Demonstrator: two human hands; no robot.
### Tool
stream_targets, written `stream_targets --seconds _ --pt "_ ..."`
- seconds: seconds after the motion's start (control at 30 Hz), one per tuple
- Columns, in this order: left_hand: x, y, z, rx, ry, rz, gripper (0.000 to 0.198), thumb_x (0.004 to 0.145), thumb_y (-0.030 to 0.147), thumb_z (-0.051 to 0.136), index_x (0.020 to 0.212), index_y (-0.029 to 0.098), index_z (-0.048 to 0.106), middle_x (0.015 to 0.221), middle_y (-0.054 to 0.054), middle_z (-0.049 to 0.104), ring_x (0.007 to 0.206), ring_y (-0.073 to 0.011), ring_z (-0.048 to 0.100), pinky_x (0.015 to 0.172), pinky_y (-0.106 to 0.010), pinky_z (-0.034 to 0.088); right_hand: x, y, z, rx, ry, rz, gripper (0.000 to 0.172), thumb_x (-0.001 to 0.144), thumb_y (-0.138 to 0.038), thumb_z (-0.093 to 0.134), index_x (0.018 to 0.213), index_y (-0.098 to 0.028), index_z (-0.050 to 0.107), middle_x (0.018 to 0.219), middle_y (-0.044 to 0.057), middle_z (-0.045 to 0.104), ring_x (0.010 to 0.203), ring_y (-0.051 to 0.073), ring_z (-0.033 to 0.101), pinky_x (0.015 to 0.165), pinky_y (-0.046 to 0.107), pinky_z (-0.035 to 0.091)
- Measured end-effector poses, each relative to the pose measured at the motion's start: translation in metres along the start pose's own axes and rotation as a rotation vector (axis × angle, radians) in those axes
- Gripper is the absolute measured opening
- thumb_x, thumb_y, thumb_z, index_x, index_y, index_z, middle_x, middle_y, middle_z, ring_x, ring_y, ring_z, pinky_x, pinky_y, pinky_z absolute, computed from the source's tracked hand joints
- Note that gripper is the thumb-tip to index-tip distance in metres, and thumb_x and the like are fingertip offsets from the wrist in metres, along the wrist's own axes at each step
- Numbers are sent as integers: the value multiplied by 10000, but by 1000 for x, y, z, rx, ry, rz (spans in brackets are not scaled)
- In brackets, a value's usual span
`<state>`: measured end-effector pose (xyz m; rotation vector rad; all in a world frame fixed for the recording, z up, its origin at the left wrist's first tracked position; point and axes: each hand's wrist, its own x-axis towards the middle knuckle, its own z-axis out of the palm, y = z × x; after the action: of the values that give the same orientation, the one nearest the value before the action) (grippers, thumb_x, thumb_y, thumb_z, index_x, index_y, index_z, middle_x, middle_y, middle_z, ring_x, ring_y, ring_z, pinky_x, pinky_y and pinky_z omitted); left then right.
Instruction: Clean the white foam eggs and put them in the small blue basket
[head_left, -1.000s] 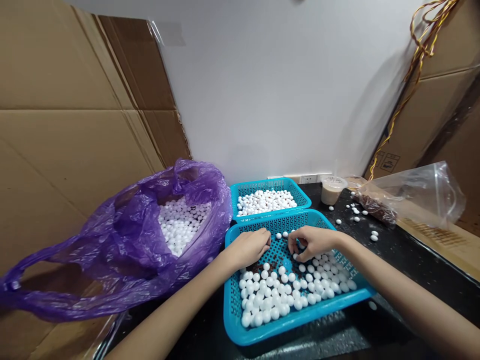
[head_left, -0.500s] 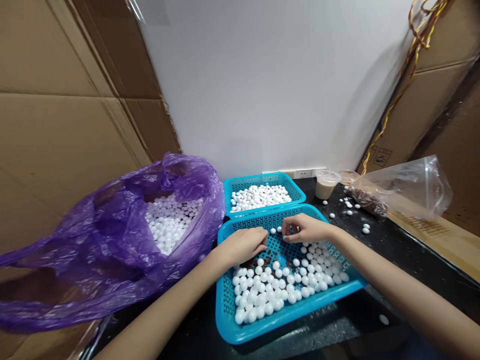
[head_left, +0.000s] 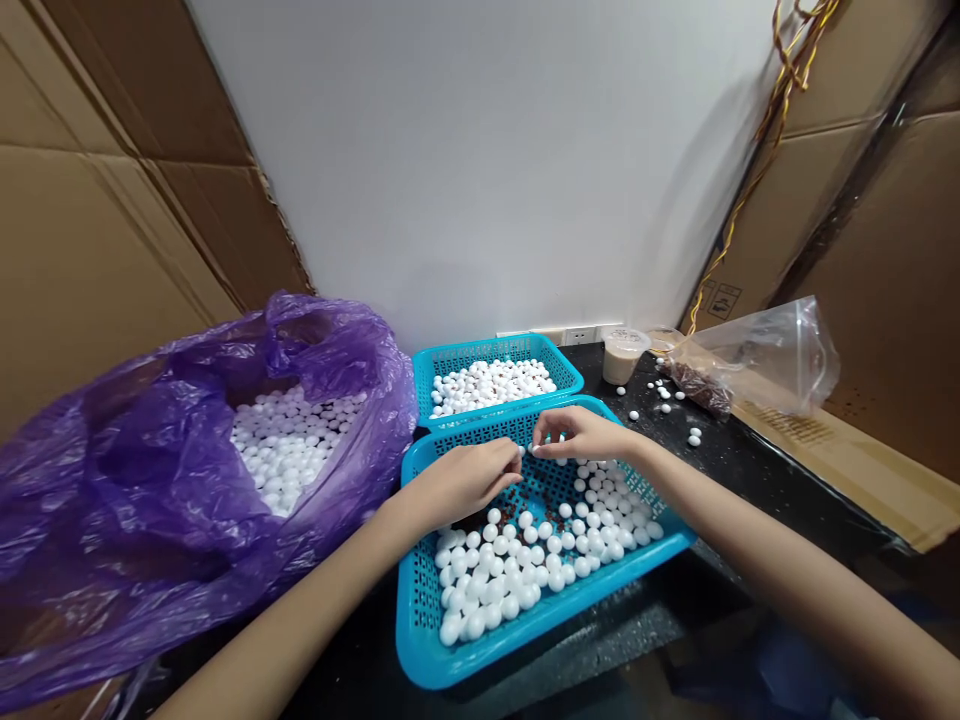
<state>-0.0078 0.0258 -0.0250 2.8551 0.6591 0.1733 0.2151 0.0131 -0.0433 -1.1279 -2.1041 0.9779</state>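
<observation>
A blue plastic mesh basket [head_left: 450, 640] lies in front of me, holding many white foam balls [head_left: 510, 570] and reddish-brown bits [head_left: 532, 505] on its mesh. My left hand [head_left: 465, 480] rests curled over the basket's far left part, and what its fingers hold is hidden. My right hand [head_left: 577, 435] is above the far edge of the balls, its thumb and fingertips pinching a small white ball [head_left: 536, 450]. The fingertips of my two hands are close together but apart.
A second blue basket [head_left: 495, 347] full of white balls stands behind. A purple plastic bag [head_left: 150, 480] of balls lies left. On the black table [head_left: 735, 465] are scattered balls, a beige-filled cup [head_left: 622, 357] and a clear bag [head_left: 757, 360].
My right hand has moved left, closer to my left hand, with its fingers pinched. The whole scene has shifted left and up as my head turned.
</observation>
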Motion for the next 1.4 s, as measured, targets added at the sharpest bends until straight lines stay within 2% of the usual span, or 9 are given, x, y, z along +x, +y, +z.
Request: stream_targets --seconds 0.17,0.37,0.83,1.0,1.4 --pt "0 5 -3 32 182 137 161 939 283 400 896 172 509 845 -7 590 740 -132 576 641 -232 417 1 -3 0 354 -5 -17 262 769 -368 644 917 -154 619 760 11 614 643 100 548 534 205 427" --pt "-3 8 -5 49 291 201 164 936 277 416 900 159 524 848 -20 609 757 -128 589 659 -227 443 -2 -8 -1 510 -59 -2 244 760 -333 671 929 -157 662 775 13 661 651 89 583 645 235 480" --pt "-4 9 -6 81 293 162 189 940 273 394 900 148 528 856 -35 610 770 -140 586 662 -235 447 -4 -8 1 573 -112 90 231 729 -322 705 903 -171 708 842 40 712 791 134 651 775 285 496" --pt "-5 9 -6 87 293 151 205 941 292 397 899 148 536 844 -31 612 755 -139 591 665 -240 443 -3 -6 3 580 -113 81 199 721 -305 712 875 -179 716 799 20 712 724 108 643 731 253 501" --pt "-5 9 -5 89 281 140 169 932 280 424 899 160 537 849 -13 617 767 -135 585 673 -236 419 -4 -12 3 567 -132 85 175 709 -297 723 848 -191 730 781 15 712 708 114 641 699 246 499"
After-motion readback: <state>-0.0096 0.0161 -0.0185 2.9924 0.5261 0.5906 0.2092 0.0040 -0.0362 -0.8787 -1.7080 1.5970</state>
